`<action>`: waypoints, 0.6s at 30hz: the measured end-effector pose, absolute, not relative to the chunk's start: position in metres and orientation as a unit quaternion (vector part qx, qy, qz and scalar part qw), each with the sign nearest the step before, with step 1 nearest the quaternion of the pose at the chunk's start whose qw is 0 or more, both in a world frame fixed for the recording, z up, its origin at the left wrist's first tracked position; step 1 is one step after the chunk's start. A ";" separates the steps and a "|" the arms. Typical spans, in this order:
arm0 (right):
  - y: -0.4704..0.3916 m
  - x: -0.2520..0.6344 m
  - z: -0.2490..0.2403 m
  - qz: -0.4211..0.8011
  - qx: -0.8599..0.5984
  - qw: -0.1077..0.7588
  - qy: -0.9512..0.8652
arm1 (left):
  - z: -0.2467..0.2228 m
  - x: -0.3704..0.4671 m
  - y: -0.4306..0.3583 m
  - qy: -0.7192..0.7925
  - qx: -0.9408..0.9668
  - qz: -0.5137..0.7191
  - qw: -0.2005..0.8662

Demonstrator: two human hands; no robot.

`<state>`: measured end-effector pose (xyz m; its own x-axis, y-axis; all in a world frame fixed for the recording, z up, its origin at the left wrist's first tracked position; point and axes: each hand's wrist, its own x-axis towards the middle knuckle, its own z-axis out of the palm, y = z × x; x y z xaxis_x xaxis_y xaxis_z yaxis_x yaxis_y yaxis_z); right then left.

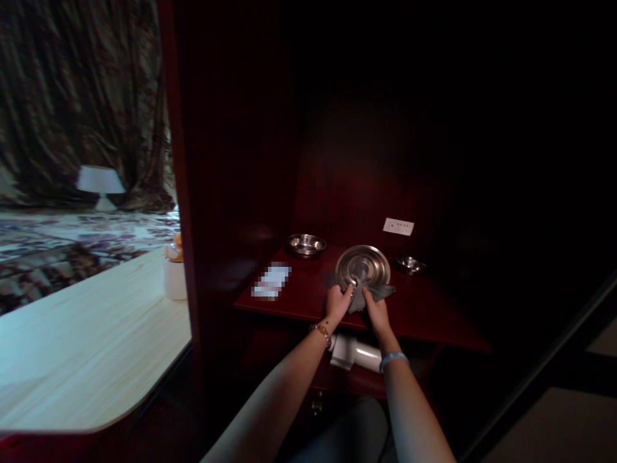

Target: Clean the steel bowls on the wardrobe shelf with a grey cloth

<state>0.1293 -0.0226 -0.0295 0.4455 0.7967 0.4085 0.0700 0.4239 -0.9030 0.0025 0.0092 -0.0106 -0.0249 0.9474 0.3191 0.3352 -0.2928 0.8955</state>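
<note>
A round stainless steel basin (pixel 364 260) is tilted up over the red-brown desk, its inside facing me. A grey cloth (pixel 357 301) is bunched at its near rim and spreads out to both sides. My left hand (pixel 339 303) is closed at the rim's near left, thumb on top, gripping the basin together with the cloth. On the near right, my right hand (pixel 377 311) pinches the cloth against the same rim. The fingers under the basin are hidden.
On the desk (pixel 308 292) are a second steel basin (pixel 306 245) at back left, a small steel dish (pixel 410 265) at right, and a blurred white item (pixel 272 281). A white cylindrical object (pixel 366 355) lies on the shelf below. A pale table (pixel 96 334) stands left, beyond a dark panel.
</note>
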 end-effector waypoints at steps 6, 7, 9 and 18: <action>-0.020 0.130 -0.029 0.261 -0.492 0.699 -0.448 | -0.010 0.002 0.008 0.474 0.623 0.539 0.311; -0.020 0.130 -0.029 0.263 -0.494 0.698 -0.447 | -0.010 0.001 0.008 0.474 0.622 0.538 0.313; -0.021 0.130 -0.030 0.269 -0.499 0.693 -0.445 | -0.010 0.002 0.008 0.476 0.621 0.535 0.318; -0.031 0.124 -0.021 0.303 -0.484 0.687 -0.449 | -0.014 0.004 0.012 0.464 0.616 0.551 0.319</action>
